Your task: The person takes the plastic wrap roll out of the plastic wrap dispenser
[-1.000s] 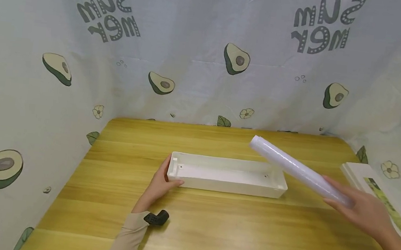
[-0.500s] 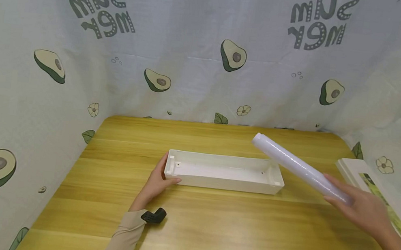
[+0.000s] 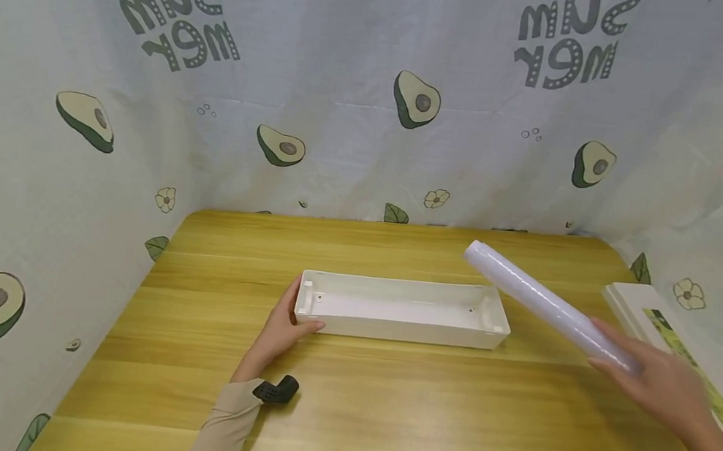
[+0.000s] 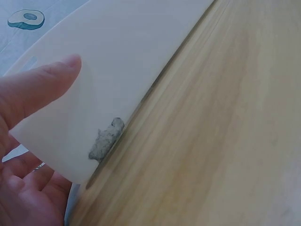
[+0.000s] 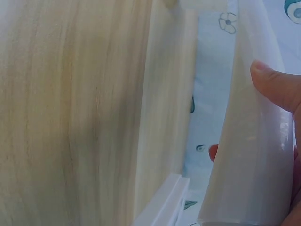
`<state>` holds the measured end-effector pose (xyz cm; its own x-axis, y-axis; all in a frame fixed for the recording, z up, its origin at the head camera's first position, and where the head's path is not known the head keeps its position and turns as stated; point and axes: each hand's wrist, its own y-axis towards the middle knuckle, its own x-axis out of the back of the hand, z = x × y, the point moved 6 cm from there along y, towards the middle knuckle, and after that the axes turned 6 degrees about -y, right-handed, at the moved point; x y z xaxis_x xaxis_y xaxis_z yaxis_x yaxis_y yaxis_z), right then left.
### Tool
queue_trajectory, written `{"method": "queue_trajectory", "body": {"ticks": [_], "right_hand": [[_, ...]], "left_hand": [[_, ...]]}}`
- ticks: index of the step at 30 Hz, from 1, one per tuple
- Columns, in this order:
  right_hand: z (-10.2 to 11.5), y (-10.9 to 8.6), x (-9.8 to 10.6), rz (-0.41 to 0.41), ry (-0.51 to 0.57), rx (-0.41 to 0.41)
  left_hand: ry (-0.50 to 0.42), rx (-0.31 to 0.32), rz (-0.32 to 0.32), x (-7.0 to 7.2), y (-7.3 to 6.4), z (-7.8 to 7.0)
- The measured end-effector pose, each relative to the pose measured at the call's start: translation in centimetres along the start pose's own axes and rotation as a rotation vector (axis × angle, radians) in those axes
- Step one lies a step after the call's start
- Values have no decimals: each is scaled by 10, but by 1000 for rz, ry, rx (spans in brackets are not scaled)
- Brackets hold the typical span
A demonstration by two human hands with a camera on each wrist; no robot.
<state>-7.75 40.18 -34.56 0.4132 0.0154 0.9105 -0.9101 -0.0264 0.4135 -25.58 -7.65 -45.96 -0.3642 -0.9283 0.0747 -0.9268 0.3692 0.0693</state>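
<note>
A long, open white plastic box (image 3: 399,331) lies crosswise on the wooden table. My left hand (image 3: 278,331) grips its left end, the thumb on the front wall and the fingers round the end. In the left wrist view a grey patch (image 4: 107,141) marks the bottom edge of the box wall. Held up in my right hand (image 3: 669,379) is a shiny whitish roll of plastic wrap (image 3: 538,303). It slants up and left, its free end above and behind the box's right end. The right wrist view shows the thumb (image 5: 273,84) lying along the roll.
At the table's right edge lies a long white piece (image 3: 640,306) with a green-and-yellow label strip (image 3: 702,379). A white curtain (image 3: 353,55) printed with avocados hangs round the back and sides of the wooden table (image 3: 381,411).
The roll has shifted slightly right relative to the box, still in my right hand. My left hand keeps its grip on the box. The head view has tilted a little.
</note>
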Motion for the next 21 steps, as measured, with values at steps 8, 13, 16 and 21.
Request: {"method": "queue_trajectory", "body": {"ticks": [8,13,16,21], "right_hand": [[-6,-7,3,21,12,-50],[-11,-14,3,12,-1,-60],[-12,-17,4,6,2,-70],[-16,-24,5,49,4,-111]], "left_hand": [[-13,0,1,-1,0,0],[-6,7,10,-1,0,1],[-10,2,9,0,0,-1],[-12,16,9,-1,-1,-1]]}}
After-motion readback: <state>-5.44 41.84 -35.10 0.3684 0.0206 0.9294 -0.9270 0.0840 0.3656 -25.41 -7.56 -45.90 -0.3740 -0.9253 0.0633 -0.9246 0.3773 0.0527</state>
